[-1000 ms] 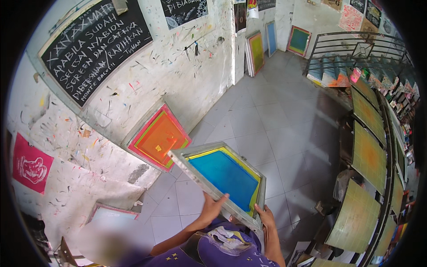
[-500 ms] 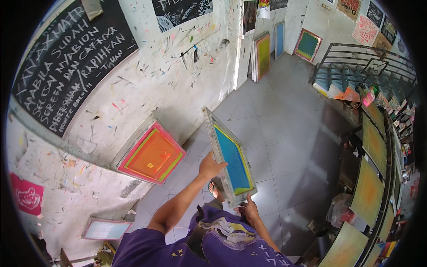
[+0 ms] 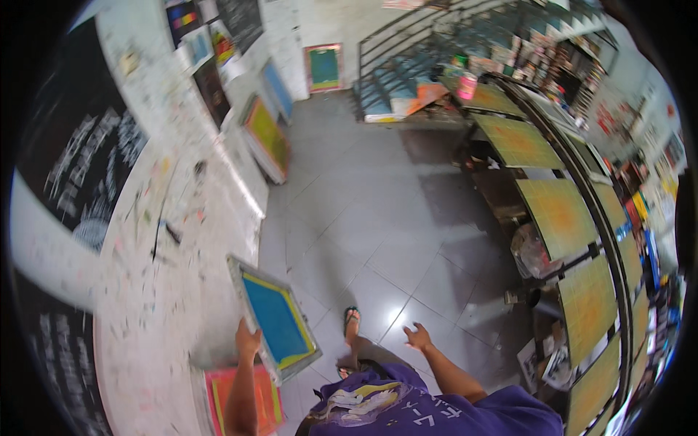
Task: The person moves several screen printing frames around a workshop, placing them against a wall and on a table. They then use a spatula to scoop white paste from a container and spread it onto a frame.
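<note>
A screen-printing frame (image 3: pixel 280 317) with blue mesh, a yellow border and a grey rim tilts at my left side. My left hand (image 3: pixel 248 340) is closed on its left edge. My right hand (image 3: pixel 417 337) is off the frame, out to the right over the tiled floor, with its fingers apart and nothing in them. Just below the blue frame, an orange screen-printing frame with a pink rim (image 3: pixel 276 400) stands by the wall, partly covered by my left forearm.
Further frames lean along the left wall, one yellow-green (image 3: pixel 267 136) and one light blue (image 3: pixel 278 89). A green one (image 3: pixel 323 69) stands at the far wall by the stairs (image 3: pixel 385 91). On the right runs a row of yellowish printing boards (image 3: pixel 556 214), with a plastic bag (image 3: pixel 528 251) below.
My right hand has let go of the blue frame and moved right. My left hand has carried the frame left, toward the wall and the orange frame. The view has turned right.
</note>
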Demonstrator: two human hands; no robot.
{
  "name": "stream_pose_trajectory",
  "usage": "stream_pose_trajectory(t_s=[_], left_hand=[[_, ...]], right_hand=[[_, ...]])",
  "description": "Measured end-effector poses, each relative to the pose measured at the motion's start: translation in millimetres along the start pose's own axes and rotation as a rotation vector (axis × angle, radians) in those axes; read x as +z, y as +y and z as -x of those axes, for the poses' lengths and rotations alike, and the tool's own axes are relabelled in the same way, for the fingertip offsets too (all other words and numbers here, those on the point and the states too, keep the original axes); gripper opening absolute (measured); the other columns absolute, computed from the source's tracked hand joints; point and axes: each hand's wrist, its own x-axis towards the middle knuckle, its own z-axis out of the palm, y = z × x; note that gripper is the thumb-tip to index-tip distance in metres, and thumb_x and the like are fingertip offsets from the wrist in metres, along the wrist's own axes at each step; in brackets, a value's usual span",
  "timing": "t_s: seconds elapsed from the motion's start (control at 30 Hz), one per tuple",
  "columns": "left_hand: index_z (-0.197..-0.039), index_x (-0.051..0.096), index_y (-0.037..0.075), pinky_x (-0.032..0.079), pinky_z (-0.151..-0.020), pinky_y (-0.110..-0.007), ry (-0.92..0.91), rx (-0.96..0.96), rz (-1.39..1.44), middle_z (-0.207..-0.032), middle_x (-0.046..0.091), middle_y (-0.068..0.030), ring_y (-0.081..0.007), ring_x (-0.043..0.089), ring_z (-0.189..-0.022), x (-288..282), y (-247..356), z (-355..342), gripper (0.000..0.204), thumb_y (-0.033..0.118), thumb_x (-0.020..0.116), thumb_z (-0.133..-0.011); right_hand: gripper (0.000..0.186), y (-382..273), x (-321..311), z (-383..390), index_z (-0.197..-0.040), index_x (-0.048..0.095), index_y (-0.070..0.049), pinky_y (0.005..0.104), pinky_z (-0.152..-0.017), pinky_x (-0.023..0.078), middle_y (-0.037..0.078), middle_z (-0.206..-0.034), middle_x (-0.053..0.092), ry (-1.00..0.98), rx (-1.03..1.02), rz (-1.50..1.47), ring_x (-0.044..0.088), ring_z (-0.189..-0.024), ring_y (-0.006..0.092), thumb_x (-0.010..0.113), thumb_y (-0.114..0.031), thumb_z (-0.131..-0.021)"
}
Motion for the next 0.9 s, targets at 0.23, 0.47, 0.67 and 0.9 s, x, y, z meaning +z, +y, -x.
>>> stream_pose_trajectory(t_s=[0.23, 0.47, 0.67, 0.9], left_hand=[[-0.133, 0.05, 0.005, 0.051, -0.089, -0.047, -0.02, -0.117, -0.15, -0.114, 0.065, -0.0233, -0.041, 0.063, -0.106, -23.9, -64.7, -99.9, 0.069, 0.015, 0.081, -0.073], [-0.129, 0.055, 0.017, 0.054, -0.082, -0.047, -0.049, -0.339, -0.304, -0.104, 0.066, -0.0196, -0.0379, 0.066, -0.094, -43.1, -122.6, -143.4, 0.049, 0.015, 0.072, -0.082], [-0.148, 0.035, 0.003, 0.053, -0.086, -0.048, -0.215, -0.309, -0.356, -0.1, 0.07, -0.0235, -0.0419, 0.068, -0.087, -59.3, -188.9, -159.6, 0.076, 0.053, 0.054, -0.094], [-0.146, 0.038, 0.006, 0.053, -0.088, -0.045, -0.164, -0.257, -0.328, -0.099, 0.071, -0.0195, -0.043, 0.068, -0.085, -38.4, -219.5, -202.5, 0.076, 0.055, 0.057, -0.092]], right_hand=[[0.052, 74.7, -37.0, 14.4, -0.118, 0.063, -0.001, 0.0424, -0.085, 0.055, 0.019, -0.114, 0.067, -0.039, 0.696, 0.234, 0.068, -0.097, 0.0293, 0.058, -0.045, -0.091], [0.054, -39.0, 7.7, -51.9, -0.093, 0.073, -0.005, 0.0378, -0.074, 0.057, 0.014, -0.086, 0.073, -0.073, 0.503, 0.496, 0.071, -0.081, 0.0257, 0.051, -0.055, -0.092], [0.069, -214.9, 74.2, -139.6, -0.128, 0.059, 0.0, 0.0402, -0.094, 0.05, 0.018, -0.096, 0.07, 0.187, -0.05, 0.433, 0.066, -0.103, 0.0319, 0.055, -0.057, -0.089], [0.062, -327.1, 178.1, -141.3, -0.128, 0.059, -0.003, 0.0409, -0.091, 0.052, 0.019, -0.091, 0.073, 0.057, -0.245, 0.464, 0.068, -0.1, 0.0342, 0.055, -0.053, -0.091]])
